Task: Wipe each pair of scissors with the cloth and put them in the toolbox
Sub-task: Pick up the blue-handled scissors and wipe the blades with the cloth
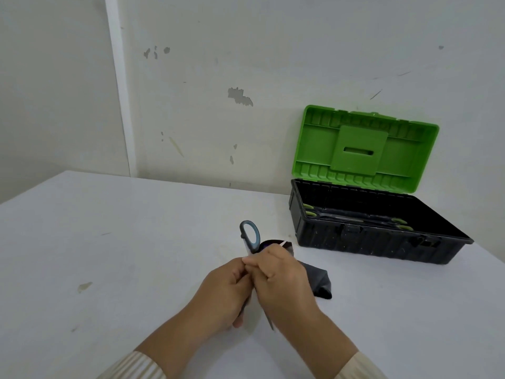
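A pair of scissors with a grey-blue handle (250,236) is held upright over the white table (109,255), handle loop up, blade tips pointing down between my hands. My left hand (226,294) is closed around the scissors from the left. Pressed against them from the right is my right hand (284,283), which grips a dark grey cloth (319,283) that trails to the right onto the table. The toolbox (382,247), black with an upright green lid (366,149), stands open at the right by the wall. Green-handled scissors (355,218) lie inside it.
A white wall (218,105) with chipped paint runs along the table's far edge, right behind the toolbox. The table's left edge falls away at the far left. A small stain (84,286) marks the tabletop left of my hands.
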